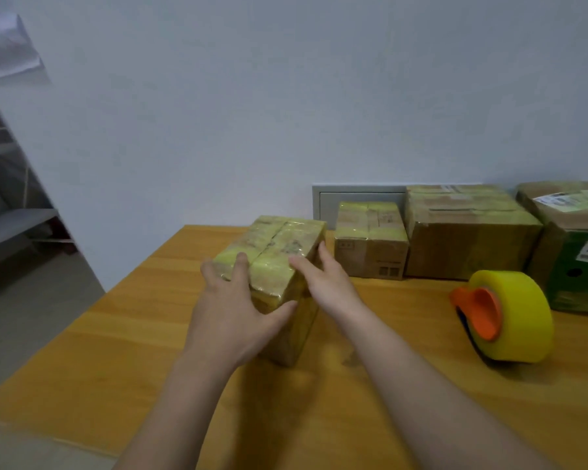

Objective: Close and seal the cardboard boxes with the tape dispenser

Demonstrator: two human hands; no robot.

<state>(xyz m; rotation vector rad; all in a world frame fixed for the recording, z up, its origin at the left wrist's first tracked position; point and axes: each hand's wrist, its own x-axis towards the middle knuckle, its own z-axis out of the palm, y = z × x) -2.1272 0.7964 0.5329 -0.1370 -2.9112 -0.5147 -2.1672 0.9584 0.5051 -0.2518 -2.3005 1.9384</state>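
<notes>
A small cardboard box (279,245) wrapped in yellowish tape stands in the middle of the wooden table, its flaps closed. My left hand (231,310) grips its near left corner, fingers over the top and thumb on the front side. My right hand (323,279) lies against the box's right side, fingers spread along the top edge. The tape dispenser (503,317), a yellow roll on an orange holder, rests on the table to the right, apart from both hands.
Three more boxes line the wall at the back right: a small taped one (370,239), a larger brown one (465,232) and a green-sided one (574,242). The wooden table (116,334) ends at left; grey shelving (11,225) stands beyond it.
</notes>
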